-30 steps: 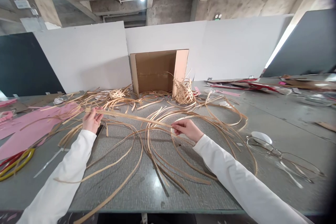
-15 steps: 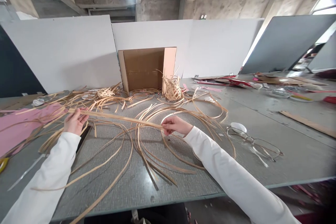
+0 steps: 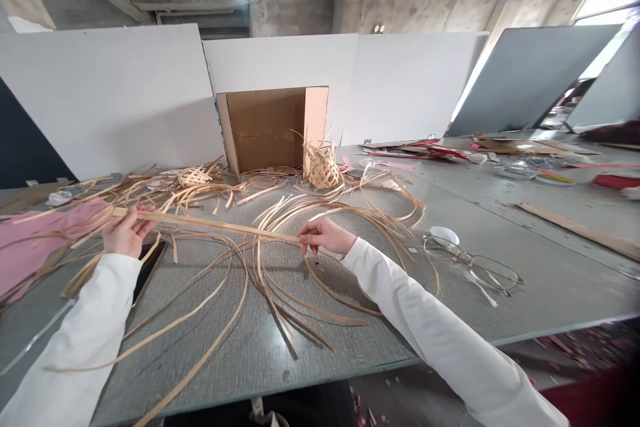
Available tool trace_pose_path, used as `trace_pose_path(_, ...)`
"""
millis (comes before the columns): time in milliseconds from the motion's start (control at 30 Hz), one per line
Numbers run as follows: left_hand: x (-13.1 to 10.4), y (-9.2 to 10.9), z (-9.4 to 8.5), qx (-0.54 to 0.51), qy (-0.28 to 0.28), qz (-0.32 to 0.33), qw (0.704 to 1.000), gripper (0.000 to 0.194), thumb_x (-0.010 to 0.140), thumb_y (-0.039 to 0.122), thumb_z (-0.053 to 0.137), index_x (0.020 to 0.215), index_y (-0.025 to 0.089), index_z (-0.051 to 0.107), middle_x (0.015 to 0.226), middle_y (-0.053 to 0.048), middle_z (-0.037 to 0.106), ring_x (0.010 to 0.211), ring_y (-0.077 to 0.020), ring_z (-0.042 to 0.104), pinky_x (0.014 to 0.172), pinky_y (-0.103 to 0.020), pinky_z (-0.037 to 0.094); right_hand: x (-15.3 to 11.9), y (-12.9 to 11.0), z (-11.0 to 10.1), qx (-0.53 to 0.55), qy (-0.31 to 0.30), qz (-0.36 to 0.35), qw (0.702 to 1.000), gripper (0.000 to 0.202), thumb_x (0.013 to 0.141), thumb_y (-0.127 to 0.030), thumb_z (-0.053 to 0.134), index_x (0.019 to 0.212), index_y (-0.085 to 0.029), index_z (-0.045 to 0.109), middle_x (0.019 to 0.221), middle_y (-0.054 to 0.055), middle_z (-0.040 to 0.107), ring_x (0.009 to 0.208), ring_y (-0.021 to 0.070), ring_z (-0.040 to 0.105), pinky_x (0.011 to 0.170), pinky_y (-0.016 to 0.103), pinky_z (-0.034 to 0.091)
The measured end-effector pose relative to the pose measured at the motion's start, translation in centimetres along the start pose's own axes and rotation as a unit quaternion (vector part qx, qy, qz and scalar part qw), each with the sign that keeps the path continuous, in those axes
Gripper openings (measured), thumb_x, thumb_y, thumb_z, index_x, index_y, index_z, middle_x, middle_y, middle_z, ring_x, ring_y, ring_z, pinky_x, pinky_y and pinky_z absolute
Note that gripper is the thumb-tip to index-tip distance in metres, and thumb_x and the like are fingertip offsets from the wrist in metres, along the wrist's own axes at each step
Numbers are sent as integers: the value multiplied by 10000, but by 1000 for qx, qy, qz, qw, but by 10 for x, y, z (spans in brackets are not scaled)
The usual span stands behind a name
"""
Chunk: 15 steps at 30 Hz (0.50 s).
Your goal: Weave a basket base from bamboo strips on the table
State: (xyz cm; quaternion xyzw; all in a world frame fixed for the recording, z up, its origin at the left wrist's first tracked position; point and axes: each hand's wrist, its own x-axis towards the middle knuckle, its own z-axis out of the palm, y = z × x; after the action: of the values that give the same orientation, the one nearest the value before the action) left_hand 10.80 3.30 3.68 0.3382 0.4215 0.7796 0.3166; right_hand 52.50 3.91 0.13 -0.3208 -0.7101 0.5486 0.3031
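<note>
Several flat tan strips (image 3: 215,223) stretch above the table between my two hands. My left hand (image 3: 127,231) is closed on them near their left end, over the pink sheet's side. At their right end, the fingertips of my right hand (image 3: 326,236) pinch the strips. Loose curved strips (image 3: 245,273) lie below and around my hands on the grey table (image 3: 220,373). A dark flat object (image 3: 149,267) lies beside my left wrist, partly covered by the sleeve.
Behind the strips are a woven piece (image 3: 323,168), another woven piece (image 3: 195,177) and an open cardboard box (image 3: 265,130). Eyeglasses (image 3: 473,265) lie right of my right arm. Pink sheet (image 3: 30,240) is at left, a flat brown strip (image 3: 575,230) at right.
The view has shifted slightly, so most things appear a little further left. Both hands still hold the strips, stretched much as before.
</note>
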Motion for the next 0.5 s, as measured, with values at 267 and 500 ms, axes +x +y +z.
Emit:
trace_pose_path(267, -8, -2, 7, 25, -61, 21, 998, 137, 722, 227, 698, 739, 105, 637, 840, -47, 671, 628, -114, 633, 599, -209, 551, -2, 11, -10, -160, 184, -14, 970, 205, 696, -325, 580, 749, -135, 636, 612, 27, 612, 475, 95, 480, 480, 237, 390)
trace_pose_path(500, -10, 20, 9, 44, -41, 112, 992, 348, 492, 294, 826, 732, 110, 653, 791, -32, 658, 664, -115, 632, 632, -196, 548, -8, 3, -10, -246, 365, -11, 898, 199, 750, -319, 472, 761, -175, 610, 544, -9, 575, 457, 107, 480, 496, 226, 371)
